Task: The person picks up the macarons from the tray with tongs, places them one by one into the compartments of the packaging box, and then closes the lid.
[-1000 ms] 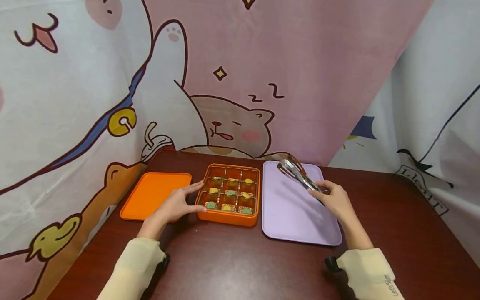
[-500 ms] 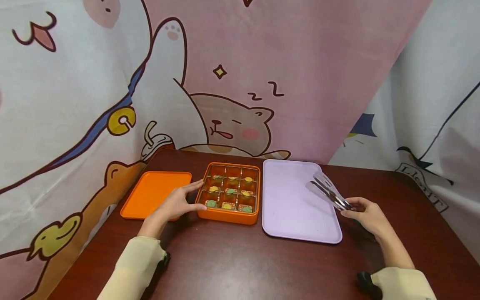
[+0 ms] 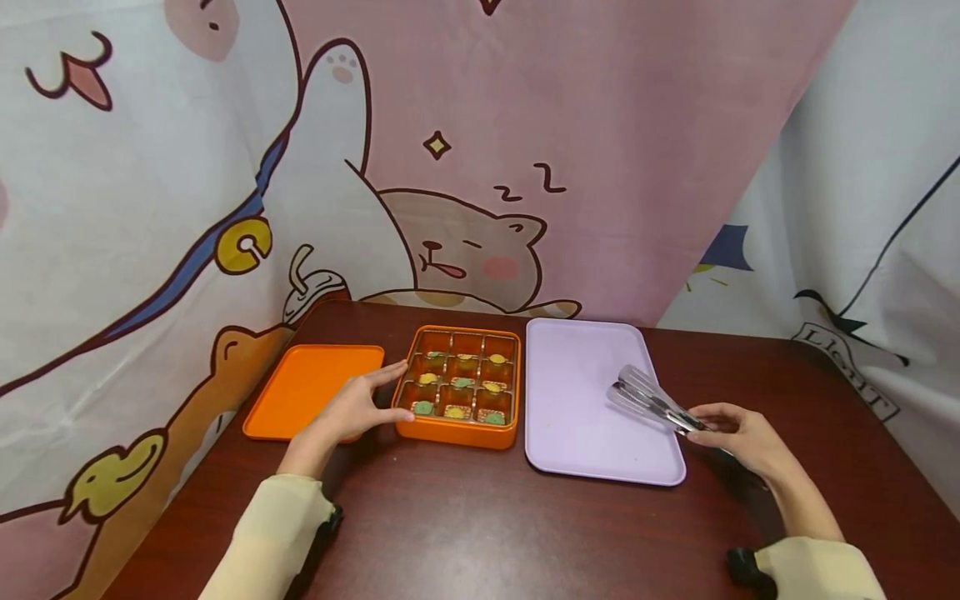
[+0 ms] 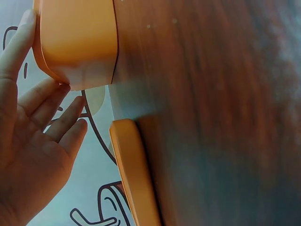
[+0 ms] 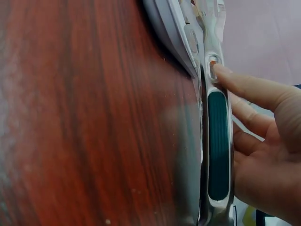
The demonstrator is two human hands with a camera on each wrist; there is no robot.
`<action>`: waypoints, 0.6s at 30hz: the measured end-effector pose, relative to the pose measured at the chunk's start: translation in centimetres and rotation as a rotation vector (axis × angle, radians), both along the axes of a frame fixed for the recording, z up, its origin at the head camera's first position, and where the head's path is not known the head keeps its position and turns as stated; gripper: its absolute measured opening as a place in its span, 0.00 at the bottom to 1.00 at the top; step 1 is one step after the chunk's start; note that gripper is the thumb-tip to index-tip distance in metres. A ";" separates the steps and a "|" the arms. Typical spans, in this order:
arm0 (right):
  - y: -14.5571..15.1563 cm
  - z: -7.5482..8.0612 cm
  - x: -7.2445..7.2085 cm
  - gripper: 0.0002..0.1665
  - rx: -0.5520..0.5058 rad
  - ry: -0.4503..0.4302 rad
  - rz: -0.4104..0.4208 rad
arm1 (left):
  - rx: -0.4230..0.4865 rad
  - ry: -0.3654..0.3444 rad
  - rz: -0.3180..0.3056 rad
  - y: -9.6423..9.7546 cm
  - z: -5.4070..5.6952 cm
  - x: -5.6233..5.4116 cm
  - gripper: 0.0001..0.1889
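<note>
My left hand (image 3: 352, 406) rests against the left side of an orange square box (image 3: 456, 432), thumb at its front corner and fingers along its left rim. In the left wrist view these fingers (image 4: 66, 127) look relaxed and spread. The box has clear dividers, with a small green or yellow piece in each compartment. My right hand (image 3: 738, 435) pinches metal tongs (image 3: 652, 406) by the handle between thumb and fingers; the right wrist view shows a dark green grip inset (image 5: 218, 146). The tongs' clear-looking heads lie over the right part of a lilac tray (image 3: 581, 450).
A flat orange lid (image 3: 318, 383) lies left of the box, partly behind my left hand. Everything stands on a dark red-brown wooden table (image 3: 465, 525). A cartoon-printed cloth (image 3: 600, 167) hangs behind and along the sides.
My right hand has moved right and nearer with the tongs, which have come down from above the tray's far part to its right edge. My left hand stays at the box.
</note>
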State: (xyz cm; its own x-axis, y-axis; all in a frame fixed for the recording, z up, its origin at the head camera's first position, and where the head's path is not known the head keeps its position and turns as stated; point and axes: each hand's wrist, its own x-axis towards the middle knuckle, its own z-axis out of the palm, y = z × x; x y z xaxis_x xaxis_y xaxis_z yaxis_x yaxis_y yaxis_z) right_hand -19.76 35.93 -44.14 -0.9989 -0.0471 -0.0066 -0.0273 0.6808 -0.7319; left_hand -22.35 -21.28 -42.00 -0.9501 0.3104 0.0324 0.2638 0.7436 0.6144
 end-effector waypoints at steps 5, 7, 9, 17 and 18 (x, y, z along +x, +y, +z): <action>0.1 0.2 0.3 0.28 -0.037 0.041 -0.001 | 0.005 0.000 -0.003 0.0 0.0 0.1 0.49; 0.0 0.5 0.4 0.28 -0.040 0.058 -0.012 | 0.008 -0.001 -0.004 0.0 0.0 0.1 0.49; -0.2 0.8 0.6 0.29 -0.050 0.087 -0.019 | 0.009 0.004 -0.008 0.0 0.0 0.1 0.49; -2.7 2.5 0.9 0.26 -0.127 0.193 -0.004 | -0.002 0.017 -0.011 -0.1 0.0 -0.1 0.50; -3.2 2.7 0.9 0.25 -0.139 0.191 -0.002 | 0.000 0.017 -0.013 -0.2 0.0 -0.1 0.49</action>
State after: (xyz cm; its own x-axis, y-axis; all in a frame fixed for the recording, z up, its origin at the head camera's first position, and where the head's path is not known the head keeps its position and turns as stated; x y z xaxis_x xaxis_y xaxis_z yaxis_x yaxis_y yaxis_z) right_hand -18.88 32.71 -41.47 -0.9815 -0.0329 0.1887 -0.1731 0.5740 -0.8003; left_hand -22.48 -21.45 -41.99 -0.9452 0.3230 0.0483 0.2840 0.7397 0.6101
